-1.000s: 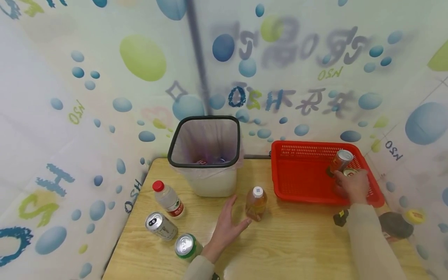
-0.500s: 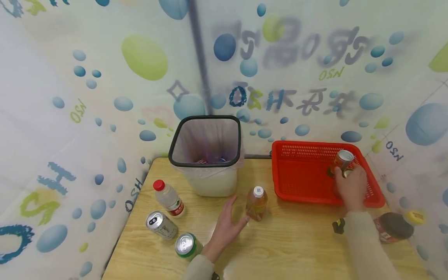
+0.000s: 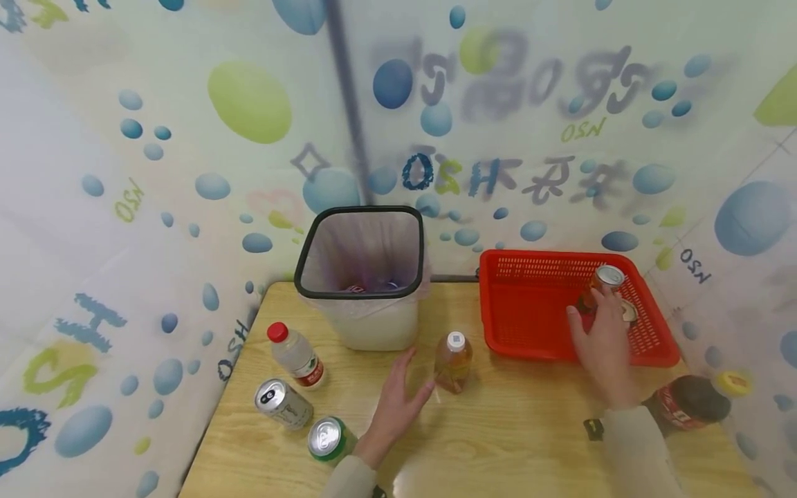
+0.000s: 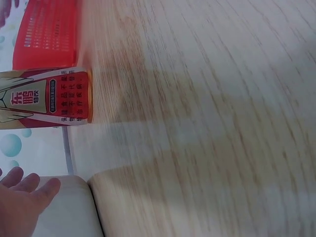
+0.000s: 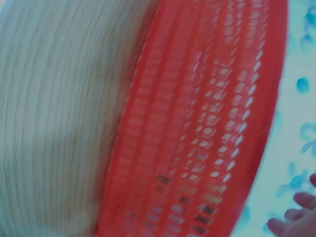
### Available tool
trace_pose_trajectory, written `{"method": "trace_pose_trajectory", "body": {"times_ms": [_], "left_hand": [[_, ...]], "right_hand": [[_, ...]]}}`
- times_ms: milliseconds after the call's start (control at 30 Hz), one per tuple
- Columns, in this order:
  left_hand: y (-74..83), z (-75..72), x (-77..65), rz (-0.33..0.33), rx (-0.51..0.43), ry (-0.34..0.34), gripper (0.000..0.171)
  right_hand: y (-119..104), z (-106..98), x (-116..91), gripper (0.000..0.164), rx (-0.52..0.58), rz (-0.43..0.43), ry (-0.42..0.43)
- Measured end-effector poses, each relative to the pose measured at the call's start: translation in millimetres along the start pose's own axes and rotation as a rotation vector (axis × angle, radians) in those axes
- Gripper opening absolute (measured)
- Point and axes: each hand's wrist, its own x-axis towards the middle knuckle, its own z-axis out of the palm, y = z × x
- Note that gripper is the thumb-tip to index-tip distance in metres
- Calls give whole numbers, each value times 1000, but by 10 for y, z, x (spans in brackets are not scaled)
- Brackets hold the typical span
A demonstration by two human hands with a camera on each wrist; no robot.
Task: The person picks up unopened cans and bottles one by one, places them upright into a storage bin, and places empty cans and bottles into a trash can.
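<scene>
Over the red plastic basket (image 3: pixel 523 315), my right hand (image 3: pixel 604 349) reaches with thumb and fingers apart. Its fingers overlap a drink can (image 3: pixel 607 278) standing upright inside. Right of the fingers sits another can with a gold-coloured lid (image 3: pixel 630 311). In the right wrist view, spread fingertips (image 5: pixel 291 215) show above the basket's perforated side. My left hand (image 3: pixel 394 408) hovers near the table with fingers extended, holding nothing. Just right of its thumb stands an amber drink bottle (image 3: pixel 453 363) with a white cap; its red and gold label (image 4: pixel 44 98) faces the left wrist camera.
A lined bin (image 3: pixel 373 328) with a black rim stands at the back, some items inside. At left are a red-capped bottle (image 3: pixel 297 354), a silver can (image 3: pixel 283 404) and a green can (image 3: pixel 330 441). A dark cola bottle (image 3: pixel 688 402) is by my right forearm.
My right hand has let go of the gold-lidded can in the basket and shifted left toward the other can. The left hand has stayed nearly still.
</scene>
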Motion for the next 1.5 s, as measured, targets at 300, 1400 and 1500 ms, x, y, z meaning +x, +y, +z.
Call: {"method": "trace_pose_trajectory", "body": {"times_ms": [300,1400,1500], "left_hand": [[3,-58,-26,31,-12,36,66],[79,-1723,-176,450,173,644,40],[-13,-1874,-137,378,163,707,41]], "right_hand": [[-362,53,-219,55,146,-105,-19],[-372,171,-425,42,210,-178,7],[-362,182,-434,41,207,-182,12]]}}
